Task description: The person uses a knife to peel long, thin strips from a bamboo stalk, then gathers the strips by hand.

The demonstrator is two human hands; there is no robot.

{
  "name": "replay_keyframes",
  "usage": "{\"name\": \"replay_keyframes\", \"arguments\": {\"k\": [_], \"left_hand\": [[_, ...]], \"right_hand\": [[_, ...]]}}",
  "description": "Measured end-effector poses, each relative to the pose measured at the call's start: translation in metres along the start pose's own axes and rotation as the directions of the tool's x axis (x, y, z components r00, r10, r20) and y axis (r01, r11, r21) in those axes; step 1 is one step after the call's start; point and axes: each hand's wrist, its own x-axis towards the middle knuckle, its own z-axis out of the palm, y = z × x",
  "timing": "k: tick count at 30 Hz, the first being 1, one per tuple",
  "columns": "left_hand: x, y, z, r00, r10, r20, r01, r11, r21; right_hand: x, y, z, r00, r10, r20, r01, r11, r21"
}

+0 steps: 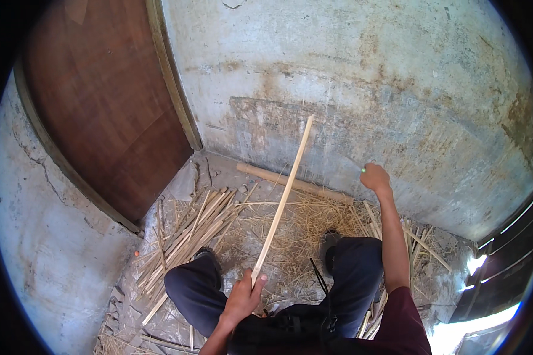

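My left hand (241, 297) is closed around the lower end of a long, pale split-bamboo strip (283, 198). The strip slants up and away between my knees, its far end in front of the wall. Out to the right, my right hand (375, 177) is a raised fist at the end of a stretched arm. A small green bit shows at its left side, with a faint thin blade-like line beyond it, so it seems to hold a slim knife-like tool, mostly hidden by the fingers. The right hand is apart from the strip.
A pile of bamboo strips (186, 236) lies left of my legs. Straw-like shavings (314, 220) cover the floor ahead, and a bamboo pole (266, 173) lies along the stained wall (361, 71). More strips (421, 245) lie at right. A brown door (100, 100) stands at left.
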Motion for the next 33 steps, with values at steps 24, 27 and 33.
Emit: {"name": "replay_keyframes", "arguments": {"k": [24, 27, 33], "left_hand": [[0.045, 0.007, -0.036, 0.683, 0.326, 0.654, 0.566, 0.33, -0.756], [0.046, 0.007, -0.032, 0.689, 0.38, 0.617, 0.531, 0.315, -0.787], [0.045, 0.021, -0.032, 0.784, 0.322, 0.531, 0.407, 0.379, -0.831]], "right_hand": [[-0.21, -0.141, -0.031, 0.805, -0.592, 0.037, 0.204, 0.334, 0.92], [-0.219, -0.144, -0.027, 0.788, -0.616, 0.001, 0.225, 0.288, 0.931], [-0.222, -0.148, -0.026, 0.747, -0.662, -0.07, 0.343, 0.293, 0.893]]}}
